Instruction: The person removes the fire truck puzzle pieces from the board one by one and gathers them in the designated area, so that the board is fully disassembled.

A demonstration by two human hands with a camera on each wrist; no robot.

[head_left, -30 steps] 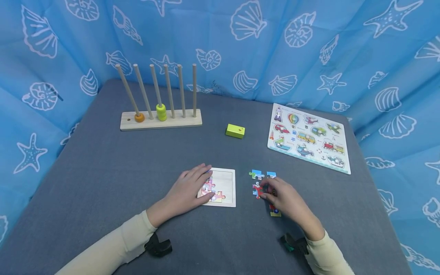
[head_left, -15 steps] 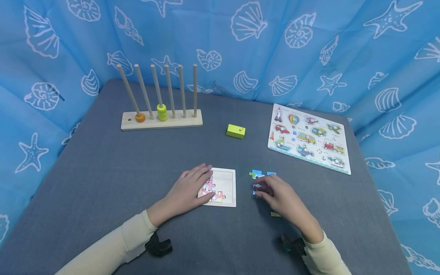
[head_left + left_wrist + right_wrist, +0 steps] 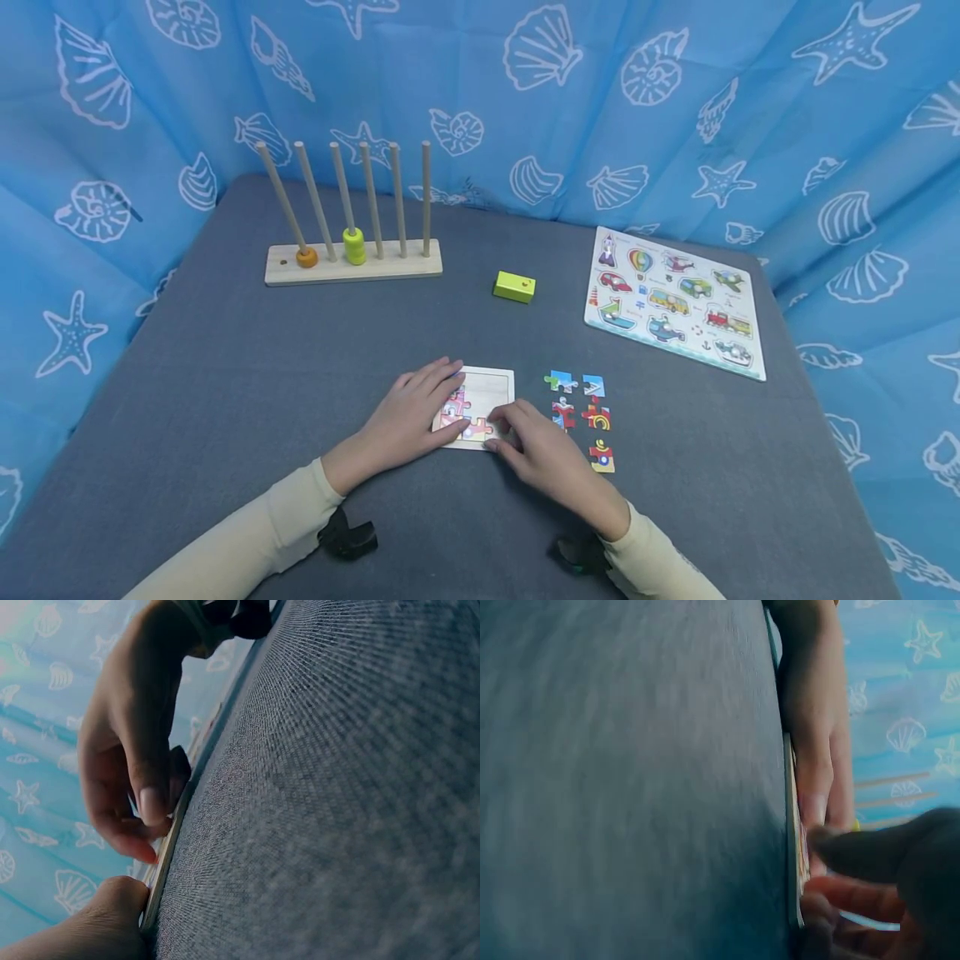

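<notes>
Curtain [image 3: 465, 50] cloth, blue with white shells and starfish, stands behind and along both sides of a desk [image 3: 300, 350] covered in dark grey fabric. Toward the back left of the desk is a wooden peg rack [image 3: 405, 262] with six tall pegs; toward the back right lies a white picture board [image 3: 633, 332], set at a slant and showing vehicles. The left hand [image 3: 408, 421] rests over the left side of a small wooden tray [image 3: 511, 387] near the middle of the desk, its fingers extended in a loose, ungrasping grip. The right hand [image 3: 543, 450] is over the tray's lower right corner, thumb and fingers bent toward each other; whether that grip holds anything cannot be told. Beyond the tray sits a yellow-green block [image 3: 514, 287]. Low on the rack are a stack of green beads [image 3: 354, 247] and one orange bead [image 3: 306, 257]. Pink puzzle pieces [image 3: 453, 406] lie inside the tray, partly under the left hand. Five loose pieces [image 3: 602, 457], blue and red, lie just right of it, two in one column and three in the next.
</notes>
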